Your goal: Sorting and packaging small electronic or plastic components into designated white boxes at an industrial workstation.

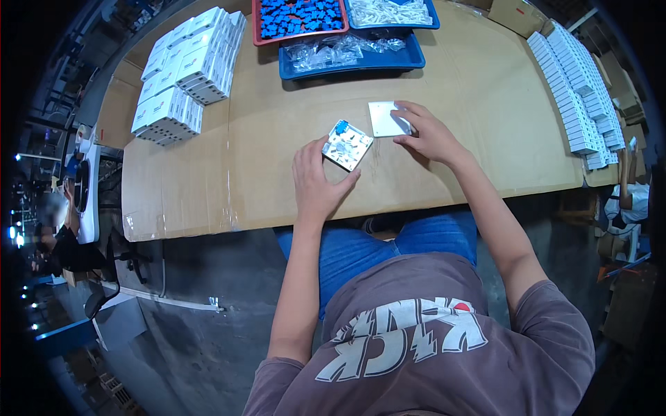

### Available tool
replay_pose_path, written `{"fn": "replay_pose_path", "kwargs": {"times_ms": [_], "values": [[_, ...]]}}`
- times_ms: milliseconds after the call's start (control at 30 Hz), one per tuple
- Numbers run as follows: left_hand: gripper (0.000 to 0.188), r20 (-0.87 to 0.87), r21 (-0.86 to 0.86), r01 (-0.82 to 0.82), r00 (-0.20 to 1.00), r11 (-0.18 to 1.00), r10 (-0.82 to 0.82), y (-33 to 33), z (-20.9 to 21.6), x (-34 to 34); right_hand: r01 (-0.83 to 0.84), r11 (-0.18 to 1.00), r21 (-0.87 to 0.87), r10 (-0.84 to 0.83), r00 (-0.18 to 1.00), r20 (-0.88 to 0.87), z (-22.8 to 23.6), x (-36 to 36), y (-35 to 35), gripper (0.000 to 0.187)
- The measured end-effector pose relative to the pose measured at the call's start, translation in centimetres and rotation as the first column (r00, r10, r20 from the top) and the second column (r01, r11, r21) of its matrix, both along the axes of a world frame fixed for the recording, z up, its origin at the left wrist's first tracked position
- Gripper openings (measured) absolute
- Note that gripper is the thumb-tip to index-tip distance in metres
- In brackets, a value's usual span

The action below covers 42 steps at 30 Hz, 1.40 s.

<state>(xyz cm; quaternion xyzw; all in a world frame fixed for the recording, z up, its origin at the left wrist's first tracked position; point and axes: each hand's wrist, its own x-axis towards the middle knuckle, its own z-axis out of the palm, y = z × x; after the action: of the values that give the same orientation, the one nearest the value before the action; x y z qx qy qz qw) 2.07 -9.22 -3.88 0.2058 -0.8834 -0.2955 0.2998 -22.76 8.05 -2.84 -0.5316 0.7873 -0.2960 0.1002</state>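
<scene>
My left hand (318, 182) has its fingers and thumb around the near left side of a small square white unit (347, 147). Small parts show on the unit's upper side, and a blue connector (340, 127) sits at its far corner. The unit is turned at an angle on the cardboard-covered table. To its right, my right hand (431, 136) pinches the right edge of a flat white square panel (386, 120). Small dark dots mark the panel's corners. The panel and the unit lie close together, nearly corner to corner.
Beyond my hands stand a red tray (301, 37) of blue connectors, a blue tray (395, 26) of white pieces and a blue tray (354, 72) of clear bags. White boxes (184, 76) are stacked far left; more white boxes (572, 93) line the right edge. Other people sit farther off.
</scene>
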Motion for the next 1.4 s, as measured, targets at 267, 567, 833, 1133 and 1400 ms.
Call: {"fn": "replay_pose_path", "kwargs": {"times_ms": [267, 567, 833, 1133, 1400], "values": [[0.074, 0.043, -0.140, -0.061, 0.997, 0.988, 0.068, 0.7, -0.8, 0.1, -0.004, 1.000, 0.031, 0.007, 0.995, -0.100, 2.0, 1.5, 1.4, 0.055], [0.077, 0.048, -0.140, -0.091, 0.994, 0.986, 0.099, 0.6, -1.4, 0.7, 0.040, 0.999, -0.011, -0.039, 0.993, 0.114, 3.8, 0.9, 2.2, 0.036], [0.074, -0.245, 0.354, -0.023, 0.963, 0.935, 0.117, 0.3, -1.2, 0.4, 0.299, 0.954, 0.018, -0.298, 0.944, 0.137, 0.7, -2.5, 2.5, 0.034], [0.064, -0.487, 0.840, 0.283, 0.770, 0.462, 0.413, 4.4, 2.3, -0.6, 0.282, 0.959, -0.042, -0.284, 0.932, -0.227, -0.6, 4.3, 0.0, 0.065], [0.076, -0.369, 0.844, 0.465, 0.865, -0.267, 0.341, 6.5, 4.9, -0.1, 0.177, 0.913, -0.368, 0.232, 0.516, 0.824, 6.0, 6.0, 0.2, 0.064]]}}
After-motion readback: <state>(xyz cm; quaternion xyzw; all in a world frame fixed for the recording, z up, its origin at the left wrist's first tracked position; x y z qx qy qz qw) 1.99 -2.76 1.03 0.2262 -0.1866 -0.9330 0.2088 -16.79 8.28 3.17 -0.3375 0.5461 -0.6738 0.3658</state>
